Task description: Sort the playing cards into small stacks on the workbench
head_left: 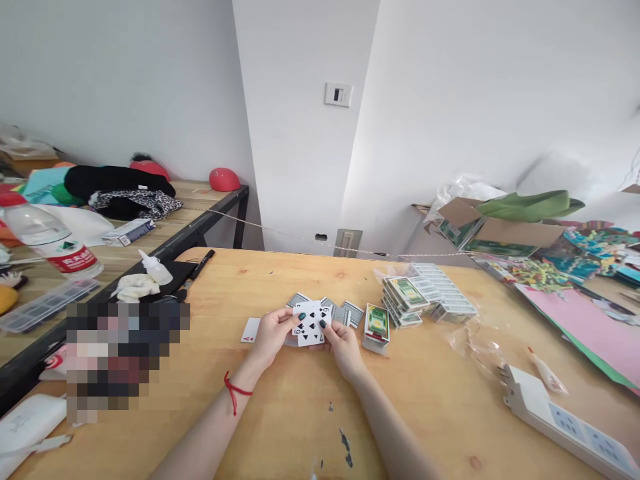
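Head view: one open carton (525, 233) at right, a green item (530, 205) at its top; one card box (376, 323) just right of the hands, contents hidden. One loose card (249, 329) face up beside the left hand (274, 332); others beyond, count obscured. Forearms extended forward over the desk (300, 420), left and right hand (346, 343) fingers pinching the cards (312, 327), faces toward wearer, at least two.

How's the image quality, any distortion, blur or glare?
In the head view, the bottle at far left leans outward, probably wide-angle distortion; a pixelated patch hides things there; the right wall looks brightest; the held cards show readable spades.
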`<state>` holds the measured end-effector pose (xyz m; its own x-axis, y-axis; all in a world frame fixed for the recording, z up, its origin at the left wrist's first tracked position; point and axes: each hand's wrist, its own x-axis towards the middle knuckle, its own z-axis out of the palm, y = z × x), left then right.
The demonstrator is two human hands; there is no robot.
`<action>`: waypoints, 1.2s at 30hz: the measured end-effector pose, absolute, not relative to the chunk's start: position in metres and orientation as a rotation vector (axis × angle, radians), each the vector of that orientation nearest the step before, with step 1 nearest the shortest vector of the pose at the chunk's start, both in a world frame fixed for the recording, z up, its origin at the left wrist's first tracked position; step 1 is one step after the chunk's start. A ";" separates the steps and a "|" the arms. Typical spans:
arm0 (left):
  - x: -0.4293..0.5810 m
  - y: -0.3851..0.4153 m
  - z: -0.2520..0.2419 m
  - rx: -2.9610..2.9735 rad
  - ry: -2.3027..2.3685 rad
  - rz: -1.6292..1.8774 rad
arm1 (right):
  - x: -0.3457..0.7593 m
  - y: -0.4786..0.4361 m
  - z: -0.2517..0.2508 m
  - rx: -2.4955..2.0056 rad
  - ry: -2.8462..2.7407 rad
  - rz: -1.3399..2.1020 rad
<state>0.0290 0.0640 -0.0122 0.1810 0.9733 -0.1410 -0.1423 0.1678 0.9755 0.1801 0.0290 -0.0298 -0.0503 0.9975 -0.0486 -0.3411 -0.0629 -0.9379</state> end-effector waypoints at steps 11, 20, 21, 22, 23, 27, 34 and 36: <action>0.028 0.060 -0.012 1.043 0.884 0.967 | 0.187 0.033 -0.036 -1.055 -0.889 1.410; 0.023 0.062 -0.006 1.074 0.900 0.881 | 0.187 0.030 -0.037 -1.007 -0.946 1.394; 0.022 0.062 -0.006 1.085 0.896 0.887 | 0.187 0.030 -0.036 -1.003 -0.956 1.391; 0.022 0.062 -0.007 1.095 0.892 0.892 | 0.187 0.030 -0.036 -0.999 -0.965 1.389; 0.022 0.062 -0.007 1.102 0.890 0.895 | 0.187 0.030 -0.035 -0.996 -0.973 1.389; 0.022 0.062 -0.009 1.107 0.894 0.901 | 0.187 0.030 -0.034 -0.993 -0.969 1.397; 0.023 0.062 -0.009 1.073 0.908 0.885 | 0.186 0.031 -0.035 -0.986 -0.912 1.440; 0.023 0.062 -0.009 1.060 0.919 0.874 | 0.187 0.031 -0.036 -0.991 -0.906 1.437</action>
<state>0.0232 0.0617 -0.0087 0.3631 0.9127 -0.1876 -0.1413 0.2529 0.9571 0.1868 0.0313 -0.0359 -0.0337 0.9958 -0.0851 -0.3525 -0.0915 -0.9313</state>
